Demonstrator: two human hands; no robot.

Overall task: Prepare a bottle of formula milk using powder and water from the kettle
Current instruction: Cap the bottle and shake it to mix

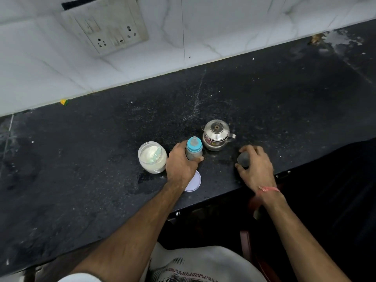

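Observation:
A baby bottle (194,148) with a blue collar and clear teat stands upright on the black counter (81,159). My left hand (180,163) is wrapped around its body. Just behind it to the right sits a small steel kettle (216,135), lid on. To the left an open glass jar (152,157) holds white powder, with what looks like a scoop inside. The jar's white lid (194,182) lies flat, partly under my left wrist. My right hand (255,164) grips a translucent grey bottle cap (243,159) resting on the counter.
A white tiled wall with a switch and socket plate (107,27) rises behind the counter. The counter's front edge runs close under my right wrist. Powder specks and wet patches mark the surface. A small yellow-green scrap (64,102) lies at the wall.

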